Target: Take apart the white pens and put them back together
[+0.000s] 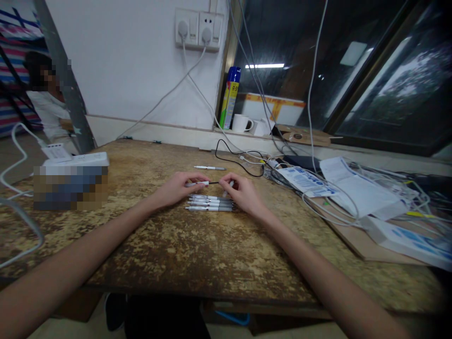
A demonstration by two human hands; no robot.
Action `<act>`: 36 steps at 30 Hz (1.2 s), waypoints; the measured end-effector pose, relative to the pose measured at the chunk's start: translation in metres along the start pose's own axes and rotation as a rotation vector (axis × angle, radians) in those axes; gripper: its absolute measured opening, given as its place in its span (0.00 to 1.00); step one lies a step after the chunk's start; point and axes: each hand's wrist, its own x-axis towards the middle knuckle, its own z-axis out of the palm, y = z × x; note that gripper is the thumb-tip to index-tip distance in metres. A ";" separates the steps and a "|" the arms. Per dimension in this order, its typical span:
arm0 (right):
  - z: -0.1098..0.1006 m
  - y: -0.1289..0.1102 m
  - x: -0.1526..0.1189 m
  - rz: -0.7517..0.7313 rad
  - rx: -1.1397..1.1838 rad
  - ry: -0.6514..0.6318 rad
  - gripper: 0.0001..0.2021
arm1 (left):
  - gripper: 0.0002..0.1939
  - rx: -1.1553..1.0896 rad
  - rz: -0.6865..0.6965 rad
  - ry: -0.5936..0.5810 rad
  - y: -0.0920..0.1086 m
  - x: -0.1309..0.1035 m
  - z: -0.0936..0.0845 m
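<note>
My left hand (176, 187) is closed around a white pen barrel (202, 183) that points to the right. A thin dark refill (213, 182) sticks out of the barrel and reaches the fingertips of my right hand (244, 192). That hand is pinched shut, with a pale, see-through pen part (229, 187) between its fingers; its exact shape is partly hidden. Just below both hands, several white and grey pens (208, 208) lie side by side on the worn wooden table (197, 254). Beyond the hands lies a single similar pen (209, 167).
Cables, papers (360, 186) and a white box (406, 242) crowd the right side. A power strip (99, 159) stands at the left edge. On the sill are a spray can (230, 99) and a white mug (241, 123). Another person (49, 103) is at far left.
</note>
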 end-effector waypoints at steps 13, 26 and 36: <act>-0.002 0.000 0.007 0.247 0.364 -0.010 0.24 | 0.18 0.013 -0.017 0.033 0.003 0.001 -0.001; -0.005 0.003 0.012 0.153 0.396 0.215 0.13 | 0.19 0.009 -0.025 0.055 0.001 0.001 -0.002; 0.008 -0.007 0.005 0.083 0.390 0.074 0.08 | 0.16 -0.034 -0.007 0.020 0.014 0.001 0.004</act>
